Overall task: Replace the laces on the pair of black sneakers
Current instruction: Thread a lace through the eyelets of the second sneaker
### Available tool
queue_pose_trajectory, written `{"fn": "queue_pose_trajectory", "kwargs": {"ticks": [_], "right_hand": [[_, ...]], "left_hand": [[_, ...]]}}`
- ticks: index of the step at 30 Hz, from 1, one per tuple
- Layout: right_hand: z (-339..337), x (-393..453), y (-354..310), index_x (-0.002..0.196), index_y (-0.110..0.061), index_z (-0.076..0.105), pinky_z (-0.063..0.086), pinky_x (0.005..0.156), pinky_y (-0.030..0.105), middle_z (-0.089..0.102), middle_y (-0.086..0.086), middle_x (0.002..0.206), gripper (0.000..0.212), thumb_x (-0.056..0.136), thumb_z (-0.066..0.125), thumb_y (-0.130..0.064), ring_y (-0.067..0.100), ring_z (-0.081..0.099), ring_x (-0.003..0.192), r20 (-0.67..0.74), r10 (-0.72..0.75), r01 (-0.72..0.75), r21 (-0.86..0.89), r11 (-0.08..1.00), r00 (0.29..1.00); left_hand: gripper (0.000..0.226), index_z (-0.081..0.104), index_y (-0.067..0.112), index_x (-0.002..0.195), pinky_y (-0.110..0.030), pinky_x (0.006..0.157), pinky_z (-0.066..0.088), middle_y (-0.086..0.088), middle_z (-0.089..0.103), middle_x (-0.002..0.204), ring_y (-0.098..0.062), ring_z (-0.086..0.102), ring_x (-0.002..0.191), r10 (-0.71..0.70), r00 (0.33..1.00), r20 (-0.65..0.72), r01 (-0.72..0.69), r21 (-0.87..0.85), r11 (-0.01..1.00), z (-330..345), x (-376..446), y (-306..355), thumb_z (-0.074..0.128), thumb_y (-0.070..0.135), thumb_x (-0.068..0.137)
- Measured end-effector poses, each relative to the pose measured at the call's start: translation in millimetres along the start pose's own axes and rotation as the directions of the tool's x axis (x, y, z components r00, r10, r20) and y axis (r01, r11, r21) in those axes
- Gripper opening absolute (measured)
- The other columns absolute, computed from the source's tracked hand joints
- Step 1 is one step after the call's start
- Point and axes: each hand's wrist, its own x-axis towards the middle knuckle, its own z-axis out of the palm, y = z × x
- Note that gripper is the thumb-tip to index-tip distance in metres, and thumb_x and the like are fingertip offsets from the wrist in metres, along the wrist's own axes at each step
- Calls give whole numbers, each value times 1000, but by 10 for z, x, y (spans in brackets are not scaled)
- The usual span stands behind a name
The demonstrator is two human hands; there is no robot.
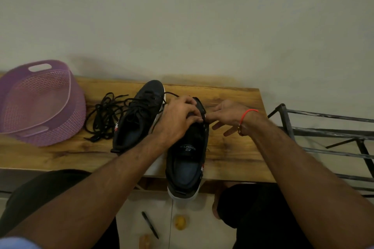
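Nearest, the right-hand sneaker [187, 159] overhangs the surface [232, 147] edge, heel toward the person, toe away, seemingly unlaced. My left hand [178, 119] grips its forefoot; the right hand [228, 115] is open, fingers spread beside the toe. Beyond, the left-hand sneaker [139, 115] angles toe-away, apparently laced. Loose laces [103, 119] lie beside it. Roughly halfway, I'd judge.

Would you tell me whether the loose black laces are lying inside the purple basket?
No, the loose black laces lie on the wooden table beside the purple basket.
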Motion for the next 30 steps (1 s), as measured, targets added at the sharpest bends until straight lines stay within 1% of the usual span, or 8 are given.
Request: {"fn": "queue_pose_trajectory", "kwargs": {"ticks": [3, 5, 10, 13, 18, 25, 28, 30], "right_hand": [[-19, 7, 16, 89, -13, 76, 56, 89, 52, 74, -4, 103, 15, 89, 72, -27, 16, 67, 101, 13, 8, -9, 44, 999, 1000], [-34, -7, 26, 85, -15, 74, 55, 90, 54, 73, -4, 103, 12, 90, 71, -25, 16, 67, 102, 28, 13, -15, 63, 998, 1000], [-43, -2, 37, 84, -15, 73, 54, 90, 55, 72, -4, 106, 11, 89, 71, -24, 16, 65, 104, 45, 16, -19, 67, 998, 999], [-47, 32, 53, 84, -16, 73, 54, 87, 53, 72, -4, 109, 9, 89, 71, -23, 15, 65, 105, 51, 19, -22, 56, 998, 999], [-51, 36, 49, 91, -12, 74, 52, 92, 55, 71, -4, 111, 10, 90, 70, -21, 15, 64, 106, 55, 16, -18, 45, 999, 998], [-48, 27, 75, 89, -23, 74, 49, 97, 53, 68, -7, 117, 11, 93, 69, -31, 15, 62, 111, 58, -40, 39, 12, 999, 998], [-22, 57, 90, 93, -21, 74, 52, 86, 39, 69, 0, 115, 11, 94, 67, -30, 16, 62, 109, -11, -88, 88, -42, 995, 996], [-14, 60, 90, 94, -18, 75, 47, 76, 30, 69, -2, 105, 9, 94, 68, -23, 10, 60, 99, -36, -135, 132, -55, 990, 990]], "left_hand": [[15, 77, 35, 103, -42, 104, 26, 10, 39, 153, -23, 26, 135, -39, 999, 15, 36, 139, 990, 30, -28, 26, 71, 40, 90], [14, 77, 38, 100, -45, 107, 20, 12, 32, 158, -24, 18, 140, -48, 999, -5, 49, 155, 987, 34, -32, 45, 71, 44, 89], [14, 77, 38, 97, -64, 119, 1, 8, 15, 168, -31, -8, 154, -31, 999, -25, 36, 247, 968, 61, -7, 55, 69, 46, 89], [16, 77, 38, 99, -65, 118, -10, 7, 10, 170, -33, -14, 154, -11, 1000, -29, 19, 314, 949, 65, 17, 31, 67, 46, 89], [15, 78, 36, 97, -64, 117, -12, 7, 11, 169, -34, -15, 154, -16, 1000, -26, 22, 277, 961, 56, 24, 12, 70, 46, 88], [16, 78, 34, 99, -66, 119, -7, 7, 16, 168, -34, -11, 155, -8, 1000, -24, 15, 278, 960, 85, -5, 12, 69, 44, 90], [13, 78, 34, 96, -67, 118, -2, 8, 20, 167, -31, -9, 155, -11, 999, -33, 18, 221, 975, 80, -21, -1, 70, 42, 89], [12, 78, 35, 96, -66, 118, -1, 8, 21, 167, -30, -8, 155, -25, 999, -32, 31, 195, 980, 75, -24, 5, 71, 41, 89]]}}
